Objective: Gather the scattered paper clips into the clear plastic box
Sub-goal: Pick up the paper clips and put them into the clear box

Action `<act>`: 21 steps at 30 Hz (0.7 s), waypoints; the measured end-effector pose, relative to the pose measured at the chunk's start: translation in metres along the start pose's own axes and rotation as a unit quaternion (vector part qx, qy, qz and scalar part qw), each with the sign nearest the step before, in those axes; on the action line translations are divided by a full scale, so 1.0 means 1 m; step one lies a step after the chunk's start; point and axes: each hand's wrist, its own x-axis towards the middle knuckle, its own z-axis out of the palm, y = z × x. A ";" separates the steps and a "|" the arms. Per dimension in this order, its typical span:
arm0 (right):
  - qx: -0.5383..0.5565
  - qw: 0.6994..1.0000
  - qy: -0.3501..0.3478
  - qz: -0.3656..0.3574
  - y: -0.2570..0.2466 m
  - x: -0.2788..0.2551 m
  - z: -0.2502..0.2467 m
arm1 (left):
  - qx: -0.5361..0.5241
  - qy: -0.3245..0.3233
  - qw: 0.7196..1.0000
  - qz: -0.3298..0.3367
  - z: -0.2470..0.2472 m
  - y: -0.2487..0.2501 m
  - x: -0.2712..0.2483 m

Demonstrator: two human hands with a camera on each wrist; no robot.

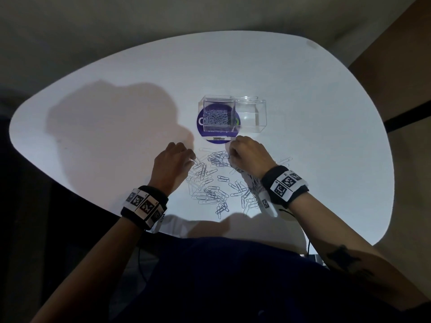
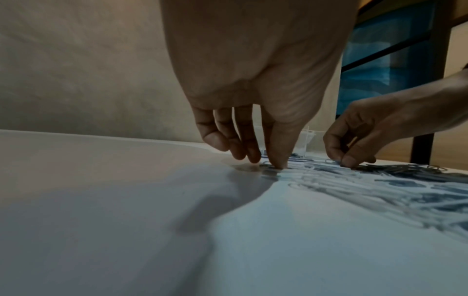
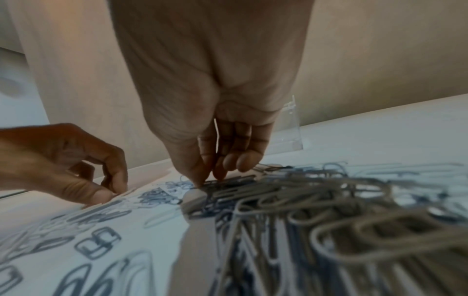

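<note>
Closest to you, the paper clips (image 1: 211,183) lie spread on the white table (image 1: 326,113) between your wrists, far too many to count, so you came in from both sides to pick at the far end of the pile. Your left hand (image 1: 171,165) has its fingers curled down and its thumb tip pinches one clip, and your right hand (image 1: 247,157) pinches clips with thumb and finger the same way. The one clear plastic box (image 1: 232,116) sits open just past your two hands on a round purple sticker (image 1: 200,127), with a little heap of clips already inside, close by so each trip is short.
</note>
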 end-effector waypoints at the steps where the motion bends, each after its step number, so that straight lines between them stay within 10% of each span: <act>1: 0.021 1.000 0.008 0.006 0.000 -0.001 -0.001 | 0.000 0.000 1.000 0.006 0.000 -0.001 0.000; 9: 0.215 0.974 0.030 0.060 0.013 -0.009 -0.004 | -0.055 0.011 0.996 -0.070 0.000 0.003 -0.004; 13: 0.083 0.996 -0.003 0.041 0.005 -0.004 -0.001 | -0.037 0.012 0.990 -0.139 0.000 0.007 -0.002; 21: 0.012 0.999 -0.013 0.040 -0.005 0.004 0.003 | -0.020 0.016 0.998 -0.065 0.005 0.006 -0.002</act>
